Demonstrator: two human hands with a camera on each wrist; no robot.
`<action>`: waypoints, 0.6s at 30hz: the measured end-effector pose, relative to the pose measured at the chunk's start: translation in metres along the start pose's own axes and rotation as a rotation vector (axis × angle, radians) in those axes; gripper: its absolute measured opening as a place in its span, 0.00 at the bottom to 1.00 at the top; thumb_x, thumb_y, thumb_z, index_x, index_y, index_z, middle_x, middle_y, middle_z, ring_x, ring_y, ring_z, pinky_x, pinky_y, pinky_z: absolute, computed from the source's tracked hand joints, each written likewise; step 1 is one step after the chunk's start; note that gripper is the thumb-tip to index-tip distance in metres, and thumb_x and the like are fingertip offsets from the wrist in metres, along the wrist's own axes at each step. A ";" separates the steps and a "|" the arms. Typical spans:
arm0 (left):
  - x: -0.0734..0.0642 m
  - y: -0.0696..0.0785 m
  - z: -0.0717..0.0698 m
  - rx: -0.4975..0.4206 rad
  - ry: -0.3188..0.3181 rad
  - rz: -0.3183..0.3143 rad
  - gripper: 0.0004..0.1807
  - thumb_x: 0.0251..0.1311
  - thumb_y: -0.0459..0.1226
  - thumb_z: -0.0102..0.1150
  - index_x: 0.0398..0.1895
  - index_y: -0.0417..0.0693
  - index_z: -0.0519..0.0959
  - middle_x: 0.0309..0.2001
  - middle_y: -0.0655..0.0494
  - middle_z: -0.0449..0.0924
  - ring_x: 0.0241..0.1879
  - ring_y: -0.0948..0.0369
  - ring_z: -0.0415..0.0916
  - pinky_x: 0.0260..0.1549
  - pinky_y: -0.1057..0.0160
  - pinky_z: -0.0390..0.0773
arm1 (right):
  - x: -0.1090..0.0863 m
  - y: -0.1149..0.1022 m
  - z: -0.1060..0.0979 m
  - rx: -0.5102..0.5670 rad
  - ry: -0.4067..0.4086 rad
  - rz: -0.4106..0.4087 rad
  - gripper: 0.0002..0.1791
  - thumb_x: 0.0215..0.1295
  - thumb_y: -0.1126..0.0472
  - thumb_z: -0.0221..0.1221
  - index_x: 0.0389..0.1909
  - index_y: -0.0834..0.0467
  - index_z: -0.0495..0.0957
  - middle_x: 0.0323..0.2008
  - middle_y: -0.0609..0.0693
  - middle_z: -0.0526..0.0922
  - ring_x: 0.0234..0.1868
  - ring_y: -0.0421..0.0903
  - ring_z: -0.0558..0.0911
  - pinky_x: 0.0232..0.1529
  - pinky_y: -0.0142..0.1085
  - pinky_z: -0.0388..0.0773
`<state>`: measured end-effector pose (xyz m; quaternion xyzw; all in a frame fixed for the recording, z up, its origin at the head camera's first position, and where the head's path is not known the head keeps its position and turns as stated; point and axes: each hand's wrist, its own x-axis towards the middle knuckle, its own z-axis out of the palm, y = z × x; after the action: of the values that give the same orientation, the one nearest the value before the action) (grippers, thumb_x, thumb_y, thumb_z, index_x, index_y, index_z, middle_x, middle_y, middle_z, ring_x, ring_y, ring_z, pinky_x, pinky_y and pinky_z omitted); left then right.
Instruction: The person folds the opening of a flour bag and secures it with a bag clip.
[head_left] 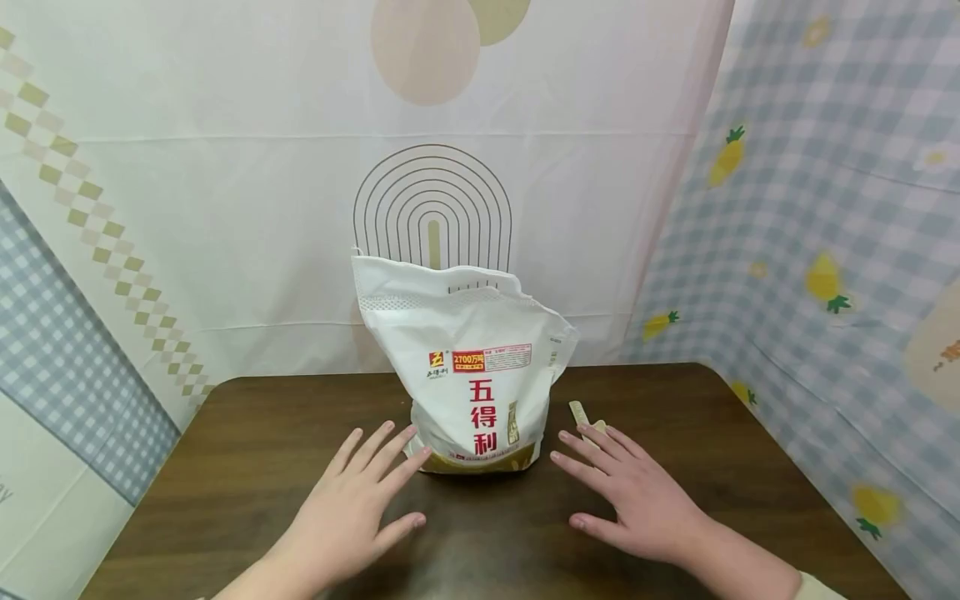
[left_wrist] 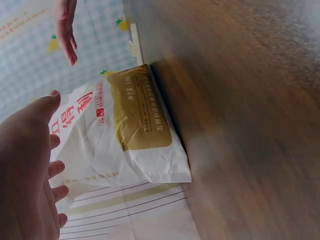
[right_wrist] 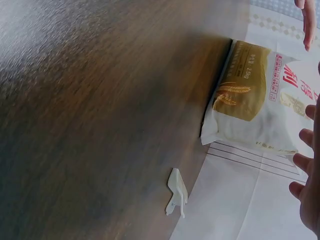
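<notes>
A white flour bag (head_left: pixel 457 358) stands on the dark wooden table (head_left: pixel 217 467), near its far edge and in front of a pale backdrop cloth (head_left: pixel 285 208) printed with nested arches. Red characters run down the bag's front above a gold panel with wheat ears, and its creased top spreads wider than its base. The left hand (head_left: pixel 348 508) is released, holding nothing, fingers spread before the bag's lower left side; in the head view its fingertips overlap that corner. The right hand (head_left: pixel 637 496), also released with fingers apart, hovers to the right of the bag with a gap between them. Beyond its fingertips, on the tabletop, lies a small cream plastic piece (right_wrist: pixel 176 190), apparently a sealing clip. Blue checked cloth (head_left: pixel 847 167) with pineapples hangs at the right.
</notes>
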<state>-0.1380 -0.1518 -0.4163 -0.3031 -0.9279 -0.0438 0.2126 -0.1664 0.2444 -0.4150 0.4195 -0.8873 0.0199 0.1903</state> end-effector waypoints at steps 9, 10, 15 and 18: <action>0.010 -0.001 -0.012 0.001 0.056 -0.024 0.36 0.65 0.66 0.46 0.71 0.60 0.68 0.73 0.55 0.61 0.74 0.51 0.53 0.72 0.46 0.46 | 0.008 -0.004 0.002 0.060 0.107 0.009 0.38 0.66 0.36 0.56 0.75 0.43 0.61 0.72 0.44 0.65 0.71 0.49 0.65 0.75 0.38 0.42; 0.012 -0.001 -0.013 0.001 0.063 -0.023 0.36 0.65 0.65 0.48 0.71 0.60 0.68 0.73 0.55 0.61 0.74 0.51 0.53 0.72 0.46 0.47 | 0.008 -0.004 0.002 0.064 0.108 0.012 0.37 0.66 0.36 0.56 0.74 0.43 0.62 0.72 0.44 0.66 0.71 0.49 0.65 0.75 0.37 0.42; 0.022 -0.001 -0.020 0.013 0.100 -0.025 0.36 0.64 0.64 0.50 0.71 0.59 0.68 0.71 0.54 0.63 0.72 0.50 0.57 0.71 0.45 0.49 | 0.009 -0.003 -0.001 0.081 0.087 0.037 0.36 0.66 0.37 0.57 0.73 0.43 0.63 0.71 0.45 0.67 0.70 0.50 0.66 0.74 0.39 0.46; 0.027 0.000 -0.024 0.020 0.100 -0.038 0.36 0.65 0.65 0.48 0.71 0.60 0.68 0.71 0.54 0.64 0.71 0.50 0.57 0.71 0.45 0.49 | 0.011 -0.003 -0.002 0.087 0.086 0.052 0.36 0.66 0.39 0.58 0.73 0.44 0.64 0.70 0.45 0.68 0.69 0.50 0.68 0.71 0.45 0.54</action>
<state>-0.1489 -0.1426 -0.3828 -0.2808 -0.9221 -0.0538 0.2607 -0.1699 0.2347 -0.4098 0.4032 -0.8872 0.0814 0.2090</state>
